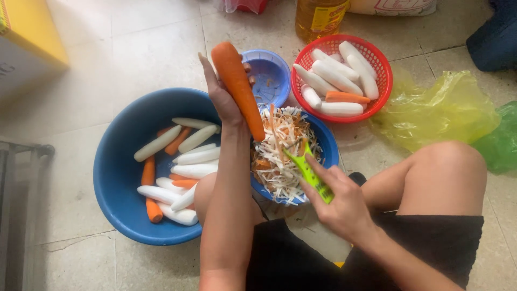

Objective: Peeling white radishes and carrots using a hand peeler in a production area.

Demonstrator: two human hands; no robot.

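Note:
My left hand (223, 97) grips a long orange carrot (237, 86), held slanting with its tip down over a blue bowl (326, 148) heaped with white and orange shreds (277, 156). In my right hand (342, 202) is a green peeler (308, 170), its head pointing up and left toward the carrot's lower tip, just above the shreds.
A big blue basin (116, 178) at left holds several peeled white radishes and carrots. A red basket (383, 64) at the back holds more. A small blue colander (272, 73), an oil bottle (319, 16), yellow and green plastic bags (447, 110) and a yellow box (29, 32) stand around. My bent knee (444, 172) is at right.

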